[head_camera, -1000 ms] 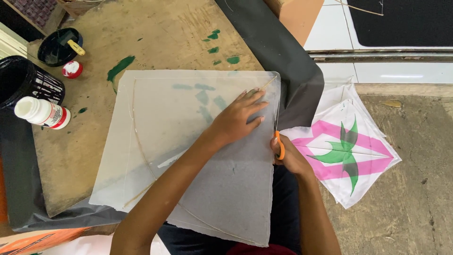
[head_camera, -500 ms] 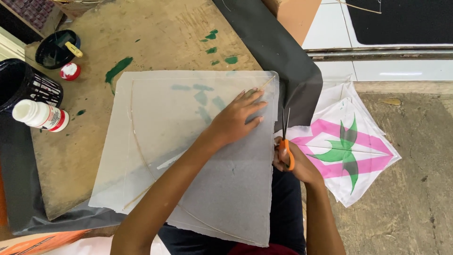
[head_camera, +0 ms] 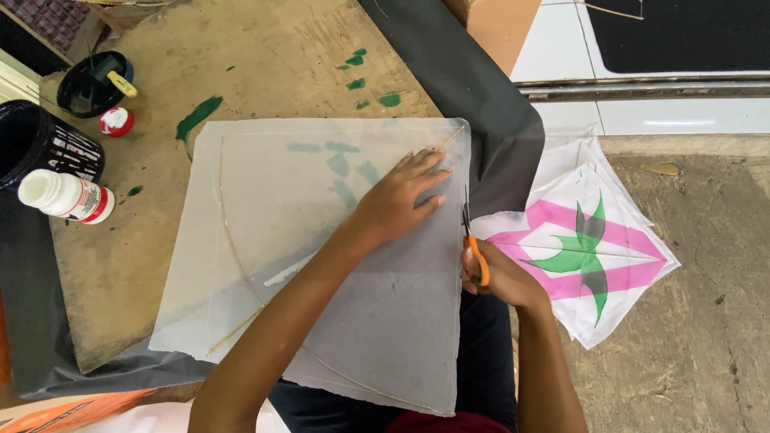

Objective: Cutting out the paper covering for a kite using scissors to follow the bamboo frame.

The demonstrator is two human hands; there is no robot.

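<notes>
A large sheet of thin white paper (head_camera: 265, 208) lies on a wooden board, with thin stick ribs glued under it in a kite shape. My left hand (head_camera: 397, 200) presses flat on the sheet near its upper right corner. My right hand (head_camera: 501, 277) holds orange-handled scissors (head_camera: 473, 240) at the sheet's right edge, blades pointing away from me along that edge.
A finished white kite (head_camera: 589, 248) with a pink and green design lies on the floor to the right. A white glue bottle (head_camera: 64, 196), black tub (head_camera: 40, 148), black dish (head_camera: 88, 84) and small red-and-white cap (head_camera: 117, 121) stand at the left. Black sheet (head_camera: 473, 104) drapes over the board's far right.
The scissors and my right hand have shifted slightly along the sheet's right edge. My left hand has stayed pressed on the paper.
</notes>
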